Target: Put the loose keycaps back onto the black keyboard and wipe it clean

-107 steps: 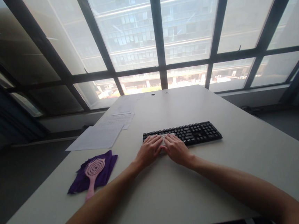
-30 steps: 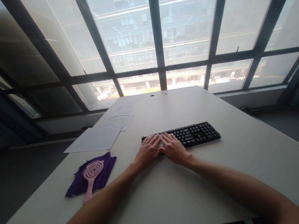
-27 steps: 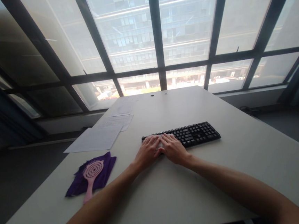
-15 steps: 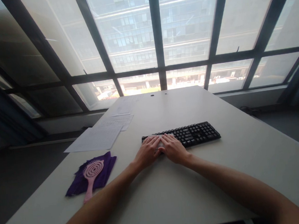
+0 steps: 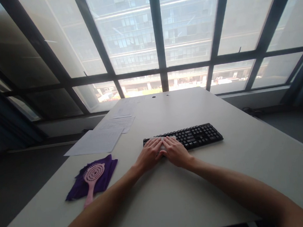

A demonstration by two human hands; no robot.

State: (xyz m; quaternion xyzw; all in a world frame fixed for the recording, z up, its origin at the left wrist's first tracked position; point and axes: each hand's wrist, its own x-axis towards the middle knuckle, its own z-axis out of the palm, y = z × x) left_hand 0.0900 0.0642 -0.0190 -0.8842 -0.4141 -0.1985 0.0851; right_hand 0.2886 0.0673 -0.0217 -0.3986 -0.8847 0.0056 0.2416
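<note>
A black keyboard (image 5: 196, 136) lies at a slight slant on the white table, its left part covered by my hands. On that left part rests a thin white piece (image 5: 163, 147), like a wipe or folded tissue; most of it is hidden. My left hand (image 5: 151, 152) lies flat over the left side of the white piece, fingers stretched forward. Beside it, my right hand (image 5: 175, 151) lies flat on the right side, fingers also extended. The two hands angle inward, and their thumbs meet near the keyboard's front edge.
Left of my arms, a pink hairbrush (image 5: 93, 175) lies on a folded purple cloth (image 5: 106, 177). Behind it, several paper sheets (image 5: 95, 141) run along the left edge of the table (image 5: 175, 199). Large windows stand beyond the far edge.
Almost nothing differs. Both hands stay on the white piece over the keyboard, and the whole view has shifted very slightly.
</note>
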